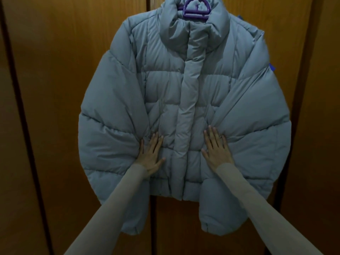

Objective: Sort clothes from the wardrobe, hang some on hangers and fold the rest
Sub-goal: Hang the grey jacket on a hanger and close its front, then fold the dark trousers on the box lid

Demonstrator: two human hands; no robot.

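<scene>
A grey-blue quilted jacket (184,100) hangs on a purple hanger (196,8) against brown wooden doors (55,89).

Both arms are covered by long, close-fitting sleeves of plain beige-taupe fabric, smooth and without pattern, print, buttons or visible seams. The left sleeve (112,201) ends in a plain hem right at the wrist, leaving the left hand (151,157) bare, with no rings, watch or bracelet showing. The right sleeve (257,203) is the same in colour and cut, its edge likewise stopping at the wrist, and the right hand (216,151) is also bare, with short, unpainted nails.
</scene>
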